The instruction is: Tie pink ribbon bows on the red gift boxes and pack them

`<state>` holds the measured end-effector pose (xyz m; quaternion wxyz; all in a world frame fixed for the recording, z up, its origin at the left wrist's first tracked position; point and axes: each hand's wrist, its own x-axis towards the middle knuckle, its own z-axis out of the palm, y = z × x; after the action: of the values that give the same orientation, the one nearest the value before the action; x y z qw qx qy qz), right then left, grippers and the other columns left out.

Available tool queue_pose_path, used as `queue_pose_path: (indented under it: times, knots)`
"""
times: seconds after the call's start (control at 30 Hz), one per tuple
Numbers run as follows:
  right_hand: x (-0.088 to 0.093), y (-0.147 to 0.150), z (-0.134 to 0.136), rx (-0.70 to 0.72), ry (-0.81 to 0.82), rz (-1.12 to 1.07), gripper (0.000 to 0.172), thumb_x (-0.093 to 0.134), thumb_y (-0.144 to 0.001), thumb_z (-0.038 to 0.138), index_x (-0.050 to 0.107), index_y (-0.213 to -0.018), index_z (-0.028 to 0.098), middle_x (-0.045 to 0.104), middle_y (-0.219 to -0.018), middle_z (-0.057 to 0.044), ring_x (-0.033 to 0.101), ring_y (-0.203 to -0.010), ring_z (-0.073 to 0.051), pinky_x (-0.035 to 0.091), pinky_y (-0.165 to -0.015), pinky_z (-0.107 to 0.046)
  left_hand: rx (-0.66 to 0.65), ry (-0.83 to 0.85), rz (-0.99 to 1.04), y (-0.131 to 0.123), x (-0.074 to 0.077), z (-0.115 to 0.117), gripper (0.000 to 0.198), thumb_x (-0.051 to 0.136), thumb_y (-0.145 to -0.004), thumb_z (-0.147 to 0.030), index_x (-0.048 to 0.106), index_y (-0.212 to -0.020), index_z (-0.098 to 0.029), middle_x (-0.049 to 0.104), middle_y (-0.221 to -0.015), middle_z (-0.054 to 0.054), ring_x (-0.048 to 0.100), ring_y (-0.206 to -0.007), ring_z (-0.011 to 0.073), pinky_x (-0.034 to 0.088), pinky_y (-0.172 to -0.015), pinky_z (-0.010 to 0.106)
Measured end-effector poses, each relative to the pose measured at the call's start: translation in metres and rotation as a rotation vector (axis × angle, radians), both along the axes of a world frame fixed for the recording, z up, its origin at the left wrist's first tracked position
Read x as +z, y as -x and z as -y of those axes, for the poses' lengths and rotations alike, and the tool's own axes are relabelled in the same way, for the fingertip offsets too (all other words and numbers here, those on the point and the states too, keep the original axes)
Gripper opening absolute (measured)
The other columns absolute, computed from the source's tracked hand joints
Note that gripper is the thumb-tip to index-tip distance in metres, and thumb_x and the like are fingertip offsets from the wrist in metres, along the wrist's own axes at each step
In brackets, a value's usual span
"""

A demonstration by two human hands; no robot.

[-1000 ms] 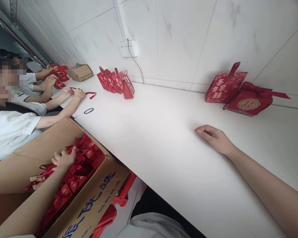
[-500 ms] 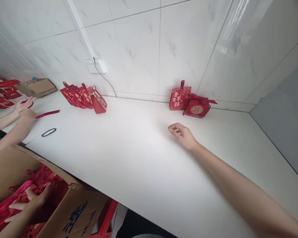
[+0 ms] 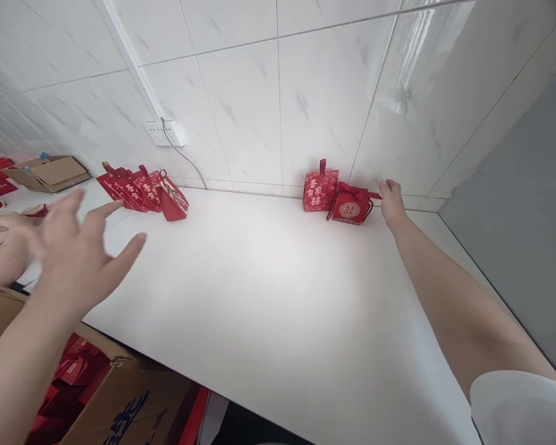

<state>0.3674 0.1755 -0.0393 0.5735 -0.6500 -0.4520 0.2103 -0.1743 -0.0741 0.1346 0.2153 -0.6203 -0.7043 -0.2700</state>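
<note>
My left hand (image 3: 81, 250) is raised above the carton on the left, blurred, fingers spread, nothing in it. Further back, my right hand (image 3: 392, 204) is beside a small red gift box (image 3: 349, 210) with a round gold emblem and a bow on top. The bow's ribbon tail (image 3: 374, 195) runs up to the curled fingers of that hand. Whether they grip it, I cannot make out. Touching the gift box on its left, a flat red gift bag (image 3: 321, 191) with gold characters and a loop stands upright against the wall.
Several red bags (image 3: 136, 191) lean together by the wall at left, under a socket (image 3: 165, 133) with a cable. Below the table (image 3: 259, 278) edge is a cardboard carton (image 3: 130, 402) holding red boxes. A co-worker's hands (image 3: 9, 247) and a small carton (image 3: 50, 173) are far left.
My left hand has come up out of the carton, empty. My right hand has moved right and back to the gift box's ribbon tail. The view has shifted slightly.
</note>
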Motion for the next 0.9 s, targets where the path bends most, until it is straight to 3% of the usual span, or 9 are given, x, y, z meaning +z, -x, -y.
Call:
queue_pose_path:
  times: [0.1,0.2,0.33,0.4,0.47,0.57,0.67,0.77,0.9]
  knots:
    - [0.013,-0.006,-0.007,0.082,0.074,-0.013,0.063,0.027,-0.094,0.067,0.057,-0.122,0.020,0.068,-0.115,-0.015,0.060,-0.117,-0.028,0.041,-0.105,-0.047,-0.135,0.031,-0.041,-0.039,-0.002,-0.030,0.053,0.052,-0.086,-0.055,0.053,-0.132,-0.028,0.026,-0.161,0.009,0.021,-0.149,0.0342,0.002,-0.113,0.071]
    - [0.023,-0.011,-0.009,-0.009,0.054,0.029,0.072,0.012,-0.094,0.068,0.062,-0.112,0.020,0.071,-0.089,-0.014,0.064,-0.103,-0.030,0.042,-0.102,-0.050,-0.178,0.164,0.054,-0.067,-0.015,-0.055,0.046,0.054,-0.088,-0.051,0.056,-0.128,-0.027,0.032,-0.158,0.011,0.027,-0.147,0.0332,0.006,-0.113,0.072]
    - [0.027,-0.008,-0.016,-0.036,0.018,0.143,0.051,0.030,-0.095,0.058,0.059,-0.116,0.021,0.068,-0.114,-0.013,0.060,-0.112,-0.027,0.041,-0.104,-0.046,-0.294,0.309,0.225,-0.095,-0.043,-0.071,0.045,0.055,-0.088,-0.049,0.058,-0.127,-0.027,0.042,-0.152,0.010,0.038,-0.141,0.0309,0.026,-0.116,0.060]
    - [0.027,-0.001,-0.021,0.035,0.062,0.146,0.042,0.044,-0.093,0.049,0.055,-0.123,0.021,0.061,-0.132,-0.013,0.057,-0.121,-0.026,0.041,-0.107,-0.044,-0.365,0.350,0.336,-0.107,-0.063,-0.074,0.044,0.054,-0.088,-0.048,0.058,-0.126,-0.026,0.048,-0.148,0.009,0.045,-0.136,0.0289,0.043,-0.107,0.048]
    - [0.027,0.006,-0.026,0.111,0.122,0.139,0.042,0.051,-0.090,0.042,0.052,-0.128,0.022,0.054,-0.142,-0.013,0.054,-0.127,-0.025,0.042,-0.107,-0.041,-0.421,0.404,0.427,-0.117,-0.086,-0.076,0.043,0.054,-0.088,-0.047,0.060,-0.125,-0.025,0.052,-0.143,0.008,0.051,-0.130,0.0270,0.052,-0.092,0.038]
    - [0.031,0.013,-0.028,0.245,0.232,0.134,0.046,0.062,-0.084,0.038,0.055,-0.126,0.020,0.057,-0.139,-0.015,0.060,-0.120,-0.025,0.048,-0.101,-0.038,-0.449,0.480,0.530,-0.127,-0.121,-0.076,0.039,0.055,-0.088,-0.045,0.063,-0.120,-0.026,0.054,-0.141,0.006,0.054,-0.126,0.0258,0.054,-0.083,0.034]
    - [0.041,0.017,-0.021,0.352,0.342,0.146,0.040,0.072,-0.076,0.034,0.064,-0.111,0.015,0.073,-0.106,-0.016,0.069,-0.097,-0.027,0.052,-0.094,-0.040,-0.457,0.497,0.634,-0.126,-0.143,-0.075,0.035,0.053,-0.090,-0.045,0.064,-0.118,-0.028,0.057,-0.138,0.004,0.054,-0.127,0.0244,0.053,-0.086,0.034]
    - [0.051,0.024,-0.005,0.377,0.388,0.166,0.027,0.068,-0.082,0.038,0.068,-0.095,0.015,0.071,-0.068,-0.009,0.070,-0.076,-0.025,0.045,-0.099,-0.047,-0.446,0.425,0.731,-0.122,-0.150,-0.077,0.034,0.050,-0.091,-0.047,0.065,-0.115,-0.027,0.062,-0.131,0.005,0.055,-0.125,0.0235,0.047,-0.099,0.039]
    - [0.059,0.050,0.031,0.405,0.323,0.143,0.030,0.051,-0.093,0.044,0.068,-0.095,0.019,0.070,-0.068,-0.006,0.069,-0.074,-0.021,0.046,-0.096,-0.042,-0.475,0.357,0.846,-0.123,-0.149,-0.079,0.035,0.048,-0.093,-0.048,0.065,-0.110,-0.023,0.066,-0.124,0.008,0.058,-0.121,0.0230,0.041,-0.106,0.041]
